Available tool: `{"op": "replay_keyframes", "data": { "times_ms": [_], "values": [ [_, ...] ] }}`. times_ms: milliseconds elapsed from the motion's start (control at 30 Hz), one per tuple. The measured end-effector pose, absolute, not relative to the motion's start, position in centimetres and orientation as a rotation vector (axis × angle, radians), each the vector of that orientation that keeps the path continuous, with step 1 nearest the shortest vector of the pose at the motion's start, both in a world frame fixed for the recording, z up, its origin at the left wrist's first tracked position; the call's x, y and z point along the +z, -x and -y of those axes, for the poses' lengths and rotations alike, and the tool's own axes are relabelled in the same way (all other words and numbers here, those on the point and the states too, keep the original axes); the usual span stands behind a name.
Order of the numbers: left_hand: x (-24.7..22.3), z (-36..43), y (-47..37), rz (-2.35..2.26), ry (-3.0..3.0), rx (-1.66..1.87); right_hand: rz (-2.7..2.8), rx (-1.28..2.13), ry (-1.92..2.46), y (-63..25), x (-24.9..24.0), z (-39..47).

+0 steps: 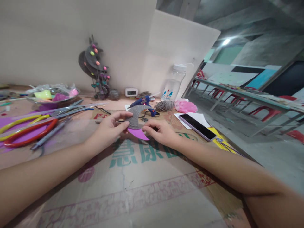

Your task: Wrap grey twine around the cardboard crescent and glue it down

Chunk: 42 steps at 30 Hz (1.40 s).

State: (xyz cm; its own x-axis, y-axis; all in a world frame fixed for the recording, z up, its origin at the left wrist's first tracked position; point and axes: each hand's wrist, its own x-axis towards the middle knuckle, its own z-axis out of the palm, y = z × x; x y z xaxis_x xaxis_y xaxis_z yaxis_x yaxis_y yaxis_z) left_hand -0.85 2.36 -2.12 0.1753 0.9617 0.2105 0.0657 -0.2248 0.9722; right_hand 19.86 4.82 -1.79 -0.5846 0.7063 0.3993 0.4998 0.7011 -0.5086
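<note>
"What's at the left edge?"
"Red-handled scissors [54, 123], on the worktop [85, 99]."
"And the left hand [110, 125]?"
"Near the centre, its grip pinching a grey-wrapped crescent [135, 118] with a purple tip, just below a blue glue gun [142, 101]."
"The right hand [163, 131]?"
"Right of centre, fingers curled at the crescent's edge; I can't tell whether they pinch it."
"Farther right?"
"A phone [197, 126], partly over white paper [201, 118]."

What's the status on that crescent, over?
Left hand gripping gray-wrapped crescent, purple tip bare. Right hand close beside, contact unclear. Blue glue gun just behind.
</note>
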Motion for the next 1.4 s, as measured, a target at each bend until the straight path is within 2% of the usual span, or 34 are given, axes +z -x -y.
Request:
{"op": "replay_keyframes", "data": {
  "times_ms": [967,1233,1400],
  "values": [
    [-1.5,-2.0,0.9,-1.177,-1.556,1.226,2.329,0.473,1.040,-20.0,-2.1,-5.4],
    [-1.5,-1.8,0.8,-1.198,-1.594,1.258,2.206,0.198,0.929,-20.0,-2.2,-6.1],
    [-1.6,-1.5,0.7,-1.181,-1.649,1.213,2.086,0.513,0.969,-19.6,-1.8,-4.9]
  ]
}}
